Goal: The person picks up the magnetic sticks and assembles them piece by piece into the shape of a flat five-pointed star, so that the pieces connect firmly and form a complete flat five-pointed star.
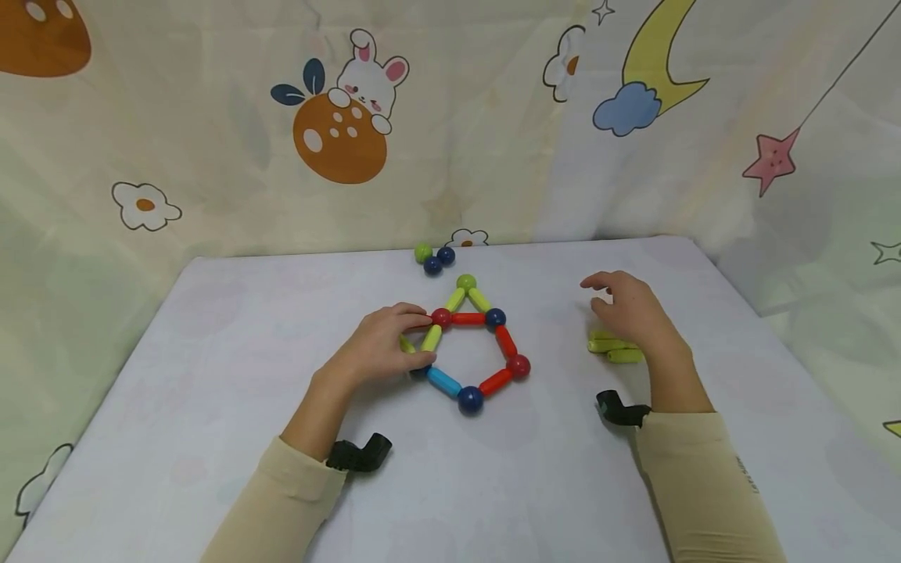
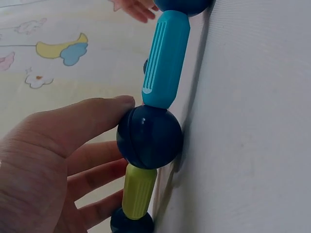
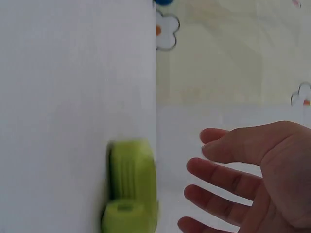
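Note:
On the table lies a shape of magnetic sticks and balls: a five-sided ring with a light green triangle on top. My left hand [image 1: 383, 342] holds its left side, thumb at a dark blue ball [image 2: 149, 137] and fingertips by a red ball [image 1: 441, 317]. A light green stick [image 2: 139, 192] joins that blue ball to another dark blue ball [image 2: 131, 221], hidden under the hand in the head view. A blue stick [image 1: 444, 382] leads off to the lower ball. My right hand [image 1: 631, 307], fingers loosely bent and holding nothing, hovers beside several light green sticks [image 3: 132, 172].
Two dark blue balls [image 1: 432, 266] and a green ball [image 1: 423, 252] sit near the table's back edge. Black wrist cameras [image 1: 360, 453] stick out from both wrists. A printed cloth [image 1: 493, 156] hangs behind the white table [image 1: 232, 352].

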Tool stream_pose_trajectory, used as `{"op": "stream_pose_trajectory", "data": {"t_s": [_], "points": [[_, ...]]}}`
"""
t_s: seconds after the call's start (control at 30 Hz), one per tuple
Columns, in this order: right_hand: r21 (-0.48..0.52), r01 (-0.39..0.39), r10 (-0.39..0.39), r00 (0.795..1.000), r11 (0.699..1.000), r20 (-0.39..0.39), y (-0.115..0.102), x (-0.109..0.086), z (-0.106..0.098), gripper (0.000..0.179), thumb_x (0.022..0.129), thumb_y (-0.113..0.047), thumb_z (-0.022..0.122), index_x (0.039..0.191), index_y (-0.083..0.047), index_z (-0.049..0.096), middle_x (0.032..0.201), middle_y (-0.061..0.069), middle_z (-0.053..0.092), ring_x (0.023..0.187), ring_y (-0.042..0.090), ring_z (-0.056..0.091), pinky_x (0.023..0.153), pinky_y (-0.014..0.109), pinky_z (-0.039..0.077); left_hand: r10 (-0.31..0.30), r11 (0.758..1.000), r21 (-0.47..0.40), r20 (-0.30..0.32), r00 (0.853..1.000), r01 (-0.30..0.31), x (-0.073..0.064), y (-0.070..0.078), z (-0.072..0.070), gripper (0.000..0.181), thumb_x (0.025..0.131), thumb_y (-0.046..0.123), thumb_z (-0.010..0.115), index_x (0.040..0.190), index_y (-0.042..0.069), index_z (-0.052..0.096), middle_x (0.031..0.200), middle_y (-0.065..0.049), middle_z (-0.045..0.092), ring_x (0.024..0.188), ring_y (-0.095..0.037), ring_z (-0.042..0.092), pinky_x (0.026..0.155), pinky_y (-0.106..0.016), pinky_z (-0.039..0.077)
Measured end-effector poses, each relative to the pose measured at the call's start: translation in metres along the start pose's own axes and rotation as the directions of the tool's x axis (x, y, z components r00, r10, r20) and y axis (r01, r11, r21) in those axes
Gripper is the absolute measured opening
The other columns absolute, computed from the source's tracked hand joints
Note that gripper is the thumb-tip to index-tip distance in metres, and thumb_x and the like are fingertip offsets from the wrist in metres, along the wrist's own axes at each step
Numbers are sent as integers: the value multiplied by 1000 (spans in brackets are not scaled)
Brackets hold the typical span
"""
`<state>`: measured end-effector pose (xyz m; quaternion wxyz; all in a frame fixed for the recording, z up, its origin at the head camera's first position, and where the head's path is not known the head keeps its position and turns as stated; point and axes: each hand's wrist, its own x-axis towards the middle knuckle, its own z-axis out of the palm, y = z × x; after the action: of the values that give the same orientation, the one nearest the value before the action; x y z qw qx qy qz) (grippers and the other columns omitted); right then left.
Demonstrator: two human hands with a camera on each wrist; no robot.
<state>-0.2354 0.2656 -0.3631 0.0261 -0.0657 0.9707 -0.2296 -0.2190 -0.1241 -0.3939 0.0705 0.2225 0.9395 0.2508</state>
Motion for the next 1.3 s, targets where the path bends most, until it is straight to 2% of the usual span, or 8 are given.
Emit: {"op": "stream_pose_trajectory", "data": {"t_s": [0.13,0.27,0.5,0.7,0.87,0.97,1.17,1.3], "points": [[-6,-73,74,996,997,50,23,-4,-4,48,97,-5,41,143,-4,57,148,32,47,120,48,52,99,62,45,-26,999,-19,12,1000,26,-1,-1,-2,60,87,41,77,139,14,66,149,-7,57,141,-31,49,115,-58,43],[-11,-134,134,988,991,77,38,-5,-3,49,95,-3,41,140,-4,60,144,34,47,108,43,53,89,54,46,-34,999,-25,22,999,35,-2,-2,-3,61,87,41,78,140,14,66,150,-7,57,141,-31,49,114,-57,44],[-18,-130,131,990,991,47,47,-4,3,34,97,-15,62,129,-4,67,131,31,58,118,47,52,95,62,46,-36,999,-29,26,999,37,-2,-3,-5,61,87,40,78,140,13,65,150,-7,56,142,-31,48,114,-56,45],[10,-131,131,991,991,26,46,-3,6,34,100,-23,64,128,-3,65,125,27,60,111,43,54,92,58,47,-28,999,-31,27,999,29,-2,-3,-4,61,87,40,77,140,13,65,150,-7,56,142,-32,48,114,-56,44],[54,-86,87,996,995,-34,35,-1,9,34,102,-26,63,129,-5,64,130,27,61,120,44,54,100,62,45,-22,999,-29,21,1000,23,-2,-4,-3,61,87,40,77,140,13,66,150,-7,56,141,-31,49,114,-56,44],[70,-50,53,997,996,-47,21,1,12,33,102,-27,64,128,-6,66,125,25,63,117,41,56,98,59,46,-21,999,-30,17,1000,21,-3,-4,-3,60,87,41,77,139,13,66,150,-7,56,141,-32,49,114,-56,44],[69,18,-19,1000,997,14,-8,7,23,32,101,-28,65,125,-8,68,115,18,68,107,34,61,94,52,50,-25,999,-29,13,1000,25,-3,-4,-4,61,87,41,77,140,13,66,150,-7,56,142,-31,49,115,-57,43],[69,31,-34,998,997,47,-24,9,32,29,100,-27,66,123,-9,69,112,15,69,104,32,62,89,46,54,-24,999,-29,14,1000,25,-3,-3,-5,61,87,41,77,140,13,66,150,-7,56,141,-31,49,115,-57,43]]}}
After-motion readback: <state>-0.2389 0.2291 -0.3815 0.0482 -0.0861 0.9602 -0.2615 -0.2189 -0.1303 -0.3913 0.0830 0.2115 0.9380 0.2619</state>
